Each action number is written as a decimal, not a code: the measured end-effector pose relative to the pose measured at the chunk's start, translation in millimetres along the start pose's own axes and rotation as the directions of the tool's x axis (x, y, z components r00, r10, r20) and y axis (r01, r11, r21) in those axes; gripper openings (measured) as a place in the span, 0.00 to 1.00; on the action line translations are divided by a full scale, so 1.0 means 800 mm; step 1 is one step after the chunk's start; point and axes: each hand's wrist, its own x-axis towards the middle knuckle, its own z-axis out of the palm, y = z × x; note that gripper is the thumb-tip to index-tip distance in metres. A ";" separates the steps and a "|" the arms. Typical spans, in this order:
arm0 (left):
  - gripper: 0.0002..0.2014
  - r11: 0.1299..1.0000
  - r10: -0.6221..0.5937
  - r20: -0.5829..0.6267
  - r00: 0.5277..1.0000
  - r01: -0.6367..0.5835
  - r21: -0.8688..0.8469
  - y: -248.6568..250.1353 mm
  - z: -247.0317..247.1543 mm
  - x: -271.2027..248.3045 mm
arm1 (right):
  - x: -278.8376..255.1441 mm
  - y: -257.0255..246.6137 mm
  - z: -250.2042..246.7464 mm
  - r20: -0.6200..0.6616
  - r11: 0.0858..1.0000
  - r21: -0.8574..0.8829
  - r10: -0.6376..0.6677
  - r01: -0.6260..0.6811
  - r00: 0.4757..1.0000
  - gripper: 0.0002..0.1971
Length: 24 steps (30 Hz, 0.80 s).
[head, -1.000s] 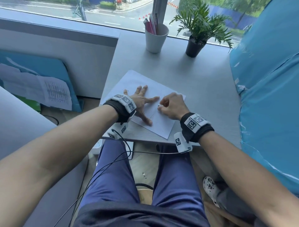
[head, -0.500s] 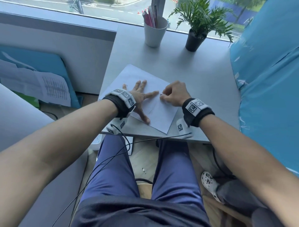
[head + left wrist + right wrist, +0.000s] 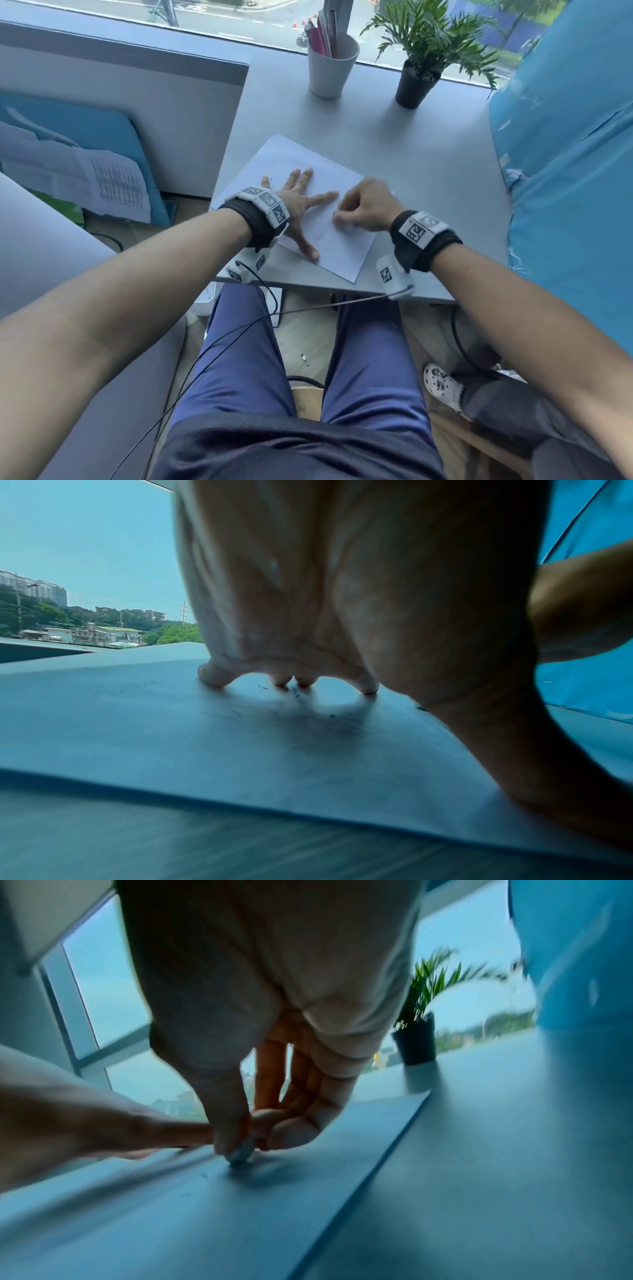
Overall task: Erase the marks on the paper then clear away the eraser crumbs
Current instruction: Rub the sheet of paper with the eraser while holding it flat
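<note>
A white sheet of paper (image 3: 342, 250) lies tilted on the grey desk (image 3: 428, 164). My left hand (image 3: 298, 202) lies flat on the paper with fingers spread, pressing it down. My right hand (image 3: 359, 209) is just right of it, its fingers curled. In the right wrist view the thumb and fingers pinch a small pale eraser (image 3: 241, 1153) whose tip touches the paper (image 3: 205, 1218). In the left wrist view faint pencil marks (image 3: 236, 710) and dark eraser crumbs (image 3: 296, 693) lie on the paper (image 3: 171, 737) near my fingertips (image 3: 214, 679).
A white cup of pens (image 3: 332, 65) and a small potted plant (image 3: 416, 82) stand at the desk's far edge by the window. A blue covered object (image 3: 565, 154) borders the desk on the right. Another person's white shoe (image 3: 440, 382) is on the floor.
My right hand has shifted along the paper between frames, first away from me and then back, with the eraser in it. The left hand has stayed flat on the sheet.
</note>
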 end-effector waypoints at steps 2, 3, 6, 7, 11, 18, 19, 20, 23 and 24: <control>0.73 1.000 -0.006 0.004 1.000 0.006 -0.004 0.001 0.000 -0.002 | 0.003 -0.001 0.000 -0.071 1.000 -0.015 0.017 -0.018 0.997 0.05; 0.73 1.000 -0.008 0.006 1.000 0.008 0.000 0.000 0.000 -0.001 | -0.004 -0.008 0.010 -0.021 0.999 -0.041 -0.019 0.019 1.000 0.05; 0.75 1.000 0.001 0.007 1.000 -0.001 -0.003 -0.002 0.001 0.002 | -0.023 -0.023 0.027 0.150 0.990 -0.057 -0.119 0.129 0.981 0.05; 0.75 1.000 0.002 0.007 1.000 -0.002 0.000 -0.002 0.001 0.001 | -0.012 -0.014 0.018 0.095 0.995 -0.061 -0.079 0.085 0.992 0.05; 0.75 1.000 0.000 0.001 1.000 0.000 -0.010 -0.001 0.001 -0.004 | 0.002 0.000 0.000 -0.077 0.998 -0.047 0.026 -0.030 0.997 0.05; 0.74 1.000 0.006 -0.011 1.000 -0.007 -0.019 -0.002 0.003 -0.001 | 0.004 -0.002 -0.003 -0.062 0.998 -0.058 0.010 -0.013 0.998 0.06; 0.75 1.000 0.005 -0.010 1.000 -0.005 -0.019 -0.002 0.003 -0.001 | 0.001 -0.004 -0.001 -0.069 0.998 -0.063 0.014 -0.018 0.998 0.06; 0.75 1.000 0.004 -0.011 1.000 -0.005 -0.011 -0.002 0.004 -0.001 | -0.005 -0.009 0.008 -0.018 0.997 -0.074 -0.012 0.010 1.000 0.06; 0.75 1.000 0.004 -0.007 1.000 -0.004 0.001 -0.004 0.004 0.003 | -0.029 -0.025 0.026 0.187 0.988 -0.084 -0.110 0.127 0.976 0.07; 0.75 1.000 0.006 -0.004 1.000 -0.006 0.000 -0.004 0.003 0.002 | -0.017 -0.015 0.017 0.143 0.993 -0.091 -0.068 0.082 0.987 0.08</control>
